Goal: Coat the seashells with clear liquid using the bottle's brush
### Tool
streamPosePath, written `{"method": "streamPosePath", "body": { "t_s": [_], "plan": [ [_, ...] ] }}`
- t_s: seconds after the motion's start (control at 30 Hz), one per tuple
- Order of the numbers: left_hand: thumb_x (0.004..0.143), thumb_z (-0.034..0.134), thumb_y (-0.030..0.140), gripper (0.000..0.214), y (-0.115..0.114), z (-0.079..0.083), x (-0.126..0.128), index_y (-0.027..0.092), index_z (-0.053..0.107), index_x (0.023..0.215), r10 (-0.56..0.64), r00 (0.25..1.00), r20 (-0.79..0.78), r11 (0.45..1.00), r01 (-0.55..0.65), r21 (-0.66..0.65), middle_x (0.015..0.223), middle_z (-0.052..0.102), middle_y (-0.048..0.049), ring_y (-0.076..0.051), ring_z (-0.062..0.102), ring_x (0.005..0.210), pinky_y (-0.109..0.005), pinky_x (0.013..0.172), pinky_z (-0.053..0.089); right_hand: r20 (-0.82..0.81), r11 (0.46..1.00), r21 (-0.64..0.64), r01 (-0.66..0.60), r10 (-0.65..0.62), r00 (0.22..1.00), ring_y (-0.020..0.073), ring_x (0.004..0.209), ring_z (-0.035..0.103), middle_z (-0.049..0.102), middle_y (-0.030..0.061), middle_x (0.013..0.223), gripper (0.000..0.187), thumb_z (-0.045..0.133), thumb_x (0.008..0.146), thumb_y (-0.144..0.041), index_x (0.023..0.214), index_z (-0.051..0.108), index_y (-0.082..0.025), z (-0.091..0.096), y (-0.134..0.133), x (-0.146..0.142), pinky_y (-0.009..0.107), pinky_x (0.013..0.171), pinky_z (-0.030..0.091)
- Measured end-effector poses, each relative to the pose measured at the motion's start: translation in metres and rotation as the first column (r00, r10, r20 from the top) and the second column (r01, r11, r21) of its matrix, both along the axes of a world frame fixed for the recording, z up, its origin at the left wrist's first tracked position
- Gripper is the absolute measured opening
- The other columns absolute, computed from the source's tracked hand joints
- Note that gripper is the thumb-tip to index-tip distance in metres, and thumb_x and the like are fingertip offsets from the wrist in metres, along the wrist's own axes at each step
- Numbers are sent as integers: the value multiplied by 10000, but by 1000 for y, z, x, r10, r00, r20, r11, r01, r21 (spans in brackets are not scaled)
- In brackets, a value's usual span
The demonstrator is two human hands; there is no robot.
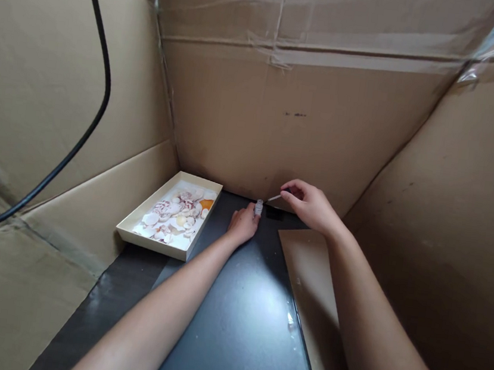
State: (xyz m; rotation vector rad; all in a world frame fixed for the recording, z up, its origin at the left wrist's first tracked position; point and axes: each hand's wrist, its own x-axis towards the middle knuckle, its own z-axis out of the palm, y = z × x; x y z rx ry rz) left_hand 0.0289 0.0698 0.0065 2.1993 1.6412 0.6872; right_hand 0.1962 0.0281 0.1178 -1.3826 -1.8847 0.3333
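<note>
My left hand (243, 223) is closed around a small whitish bottle (258, 208), held upright with its open neck at the top. Pinched in the fingers of my right hand (310, 203) is the dark cap of a thin applicator brush (275, 198). The pale stem of the brush slants down and left, its tip close by the bottle's mouth; whether they touch I cannot tell. To the left of my left hand, a shallow cream box (153, 247) holds several seashells (180, 213) on a white lining.
The dark tabletop (238, 328) carries a flat brown board (307, 282) under my right forearm. A small black object (274, 213) lies near the back wall. Cardboard walls (254, 126) enclose the back and both sides. A black cable (106, 84) hangs at left.
</note>
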Motion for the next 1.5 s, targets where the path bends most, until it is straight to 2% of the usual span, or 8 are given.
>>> {"method": "streamPosePath", "body": {
  "t_s": [0.13,0.3,0.43,0.6,0.73,0.83,1.27,1.5],
  "plan": [
    [853,485,256,193,4,1,2,198,492,1037,9,999,45,1000,-8,-13,897,672,-86,-258,646,888,-339,790,429,-24,1000,-14,-6,5,1000,150,667,516,629,20,752,261,545,822,-403,918,660,-190,1,-1,0,264,613,374],
    [823,496,227,263,-8,2,-3,206,412,1071,98,975,200,995,-93,-30,915,634,-72,-231,617,851,-336,790,423,-43,1000,-5,1,-1,999,148,663,513,630,17,748,243,555,817,-389,908,664,-191,3,-2,-1,264,615,376],
    [807,405,123,207,-23,2,-13,214,388,993,-13,955,298,1000,20,-19,878,572,-36,-176,566,812,-291,764,418,-124,999,27,34,-30,992,147,662,515,612,8,730,226,554,819,-385,878,658,-193,-3,-6,-7,264,619,383],
    [755,464,96,269,-43,-1,-27,210,380,984,-109,928,356,992,127,-26,813,503,12,-130,510,719,-247,692,394,-323,995,42,90,-72,944,154,676,534,616,24,761,238,542,829,-402,858,619,-179,-45,-24,-19,271,643,413],
    [822,468,174,150,-53,-3,-33,206,410,956,-222,883,414,967,255,-26,737,498,36,-116,491,651,-229,629,372,-441,991,-34,129,-130,888,159,665,527,603,27,777,262,536,835,-431,910,588,-185,-85,-46,-27,275,622,429],
    [821,486,186,132,-57,-3,-35,201,429,938,-244,866,435,959,281,-21,719,503,41,-111,484,643,-223,616,362,-475,989,-79,123,-146,868,149,631,499,569,14,767,275,533,838,-452,932,576,-197,-100,-58,-30,268,577,427],
    [769,535,191,167,-62,-1,-34,203,414,883,-293,891,347,956,271,111,775,464,38,-105,445,685,-227,648,358,-445,995,-66,74,-95,891,129,598,489,578,10,808,270,538,846,-445,971,570,-208,-107,-61,-34,252,551,411],
    [763,534,176,176,-63,3,-35,205,423,897,-272,914,301,962,259,82,762,459,39,-108,448,681,-232,651,360,-409,996,-64,64,-85,908,129,602,488,582,13,810,274,545,841,-442,968,578,-200,-107,-60,-35,251,555,401]
  ]
}}
